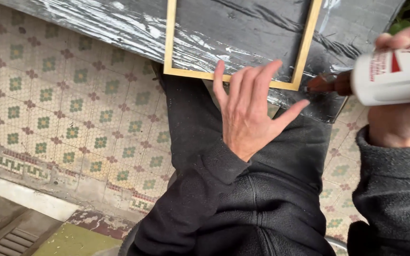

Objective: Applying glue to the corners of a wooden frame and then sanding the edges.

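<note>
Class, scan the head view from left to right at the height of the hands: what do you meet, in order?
Tiled floor → left hand → brown nozzle → white bottle held in the right hand.

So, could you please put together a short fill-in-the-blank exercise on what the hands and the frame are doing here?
1. The right hand holds a white ____ with a brown nozzle.
2. The left hand is spread ____, holding nothing.
3. The thin wooden frame lies on a ____ board.
4. The floor is covered in patterned ____.

Missing words: bottle; open; black; tiles
</note>
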